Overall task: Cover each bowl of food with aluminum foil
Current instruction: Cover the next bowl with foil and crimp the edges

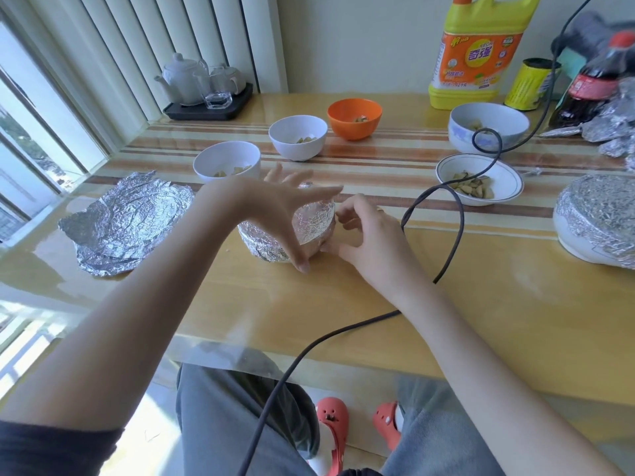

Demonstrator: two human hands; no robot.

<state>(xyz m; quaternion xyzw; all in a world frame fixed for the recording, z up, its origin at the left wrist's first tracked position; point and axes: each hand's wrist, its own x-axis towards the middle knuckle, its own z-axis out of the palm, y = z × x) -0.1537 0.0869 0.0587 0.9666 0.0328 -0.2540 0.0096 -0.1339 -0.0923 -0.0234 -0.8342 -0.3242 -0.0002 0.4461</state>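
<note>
- Crimping now: my left hand [285, 214] presses spread fingers on the crinkled silver-foil-wrapped bowl [275, 242] at desk [481, 304] centre; my right hand [364, 231] pinches foil at its three-o'clock edge.
- Next, I reckon: the loose crumpled foil sheet [127, 221] at nine o'clock onto the plain white bowl [225, 159].

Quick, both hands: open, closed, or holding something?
Left hand: open, fingers spread, thumb and fingertips touching the foil-covered bowl.
Right hand: fingers curled, pinching the foil at that bowl's edge.
</note>
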